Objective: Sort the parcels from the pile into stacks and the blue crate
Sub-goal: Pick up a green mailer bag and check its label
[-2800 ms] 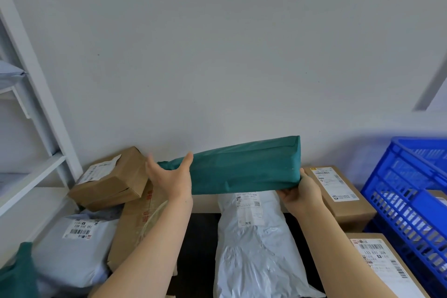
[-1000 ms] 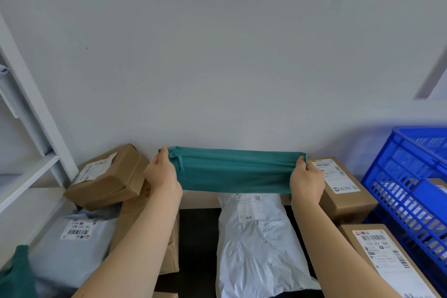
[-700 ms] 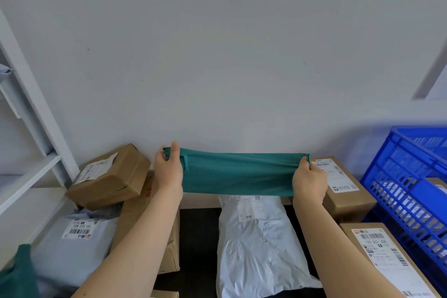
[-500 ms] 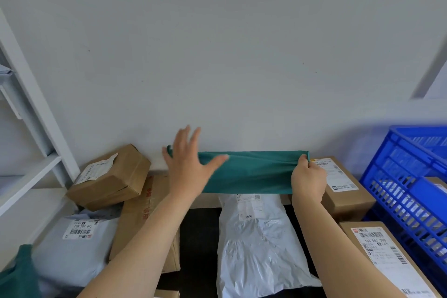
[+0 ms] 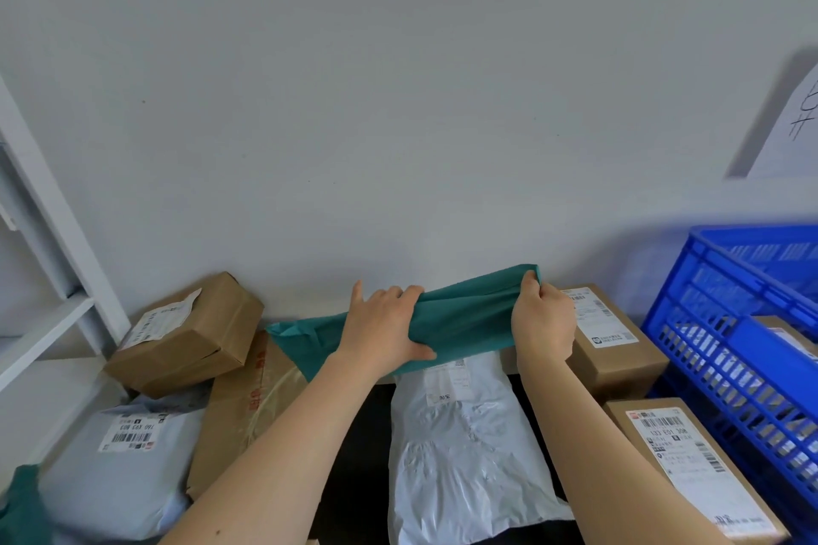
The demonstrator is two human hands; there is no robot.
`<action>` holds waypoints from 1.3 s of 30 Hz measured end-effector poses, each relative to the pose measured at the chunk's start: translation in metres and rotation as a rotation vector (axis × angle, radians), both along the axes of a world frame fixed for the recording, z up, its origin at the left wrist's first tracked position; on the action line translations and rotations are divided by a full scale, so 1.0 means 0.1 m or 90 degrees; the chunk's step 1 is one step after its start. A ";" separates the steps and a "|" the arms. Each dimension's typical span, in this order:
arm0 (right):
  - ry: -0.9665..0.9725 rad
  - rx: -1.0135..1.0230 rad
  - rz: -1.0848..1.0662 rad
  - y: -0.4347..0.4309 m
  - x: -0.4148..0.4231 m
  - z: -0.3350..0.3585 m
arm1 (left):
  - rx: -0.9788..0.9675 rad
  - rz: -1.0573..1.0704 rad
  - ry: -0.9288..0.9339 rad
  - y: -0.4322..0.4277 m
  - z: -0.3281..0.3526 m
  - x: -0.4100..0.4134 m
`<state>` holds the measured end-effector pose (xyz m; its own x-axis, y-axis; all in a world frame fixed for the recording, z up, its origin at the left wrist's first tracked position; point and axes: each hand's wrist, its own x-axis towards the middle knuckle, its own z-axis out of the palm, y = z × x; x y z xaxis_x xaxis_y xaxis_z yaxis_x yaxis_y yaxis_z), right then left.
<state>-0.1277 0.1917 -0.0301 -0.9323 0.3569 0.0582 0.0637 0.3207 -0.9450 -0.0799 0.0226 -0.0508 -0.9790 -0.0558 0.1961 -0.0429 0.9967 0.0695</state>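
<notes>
A pale wall (image 5: 398, 102) filled the upper half of my head-camera view. The blue crate (image 5: 708, 270), slatted and open-topped, stood at the far right with parcels already inside; I place everything else from it.

Far to the crate's left rose white shelving (image 5: 48, 323). Between the shelving and the crate lay the pile on a dark tabletop (image 5: 358, 434). A white poly mailer (image 5: 464, 447) lay midway, label up. A grey poly mailer (image 5: 119, 469) lay farthest from the crate, and a flat brown cardboard envelope (image 5: 239, 412) sat between those two. A taped brown box (image 5: 186, 336) perched tilted on the far-left parcels. Two labelled cartons sat just beside the crate, one at the wall (image 5: 615, 345) and one nearer me (image 5: 690, 465).

The teal poly mailer (image 5: 469, 319) was off the pile, in the air left of the crate and above the white mailer's far end. It slanted, with its crate-side end higher.

My left hand (image 5: 389, 332) gripped its middle, fingers pressed together and curled over the top edge, thumb beneath. My right hand (image 5: 544, 319) pinched the crate-side top corner between thumb and fingertips.

I judged that the two-handed hold kept the limp bag gathered. No label showed on its visible face.

The air above the cartons looked open towards the crate. Its rim stood higher than they did, so the mailer would need lifting over it. The loose tail hung near the tilted box and might brush it.
</notes>
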 end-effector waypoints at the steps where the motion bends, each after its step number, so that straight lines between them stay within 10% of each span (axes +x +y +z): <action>1: 0.008 -0.005 0.005 0.00 0.00 0.02 | 0.009 0.000 0.009 0.00 -0.02 0.00; 21: -0.123 -0.600 0.200 0.16 -0.02 0.00 | 0.783 -0.029 -0.141 -0.26 0.05 0.08; 30: -0.198 -0.458 0.386 0.16 -0.03 -0.09 | 0.901 -0.006 -0.238 -0.30 0.00 0.07; 39: -0.219 -0.413 0.249 0.08 -0.06 -0.09 | 0.836 -0.003 -0.184 -0.26 -0.06 -0.01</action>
<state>-0.1334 0.1993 -0.0390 -0.9240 -0.1326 -0.3587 0.3804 -0.2220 -0.8978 -0.0808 -0.0034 -0.0564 -0.9767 -0.0386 -0.2113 -0.2147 0.1995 0.9561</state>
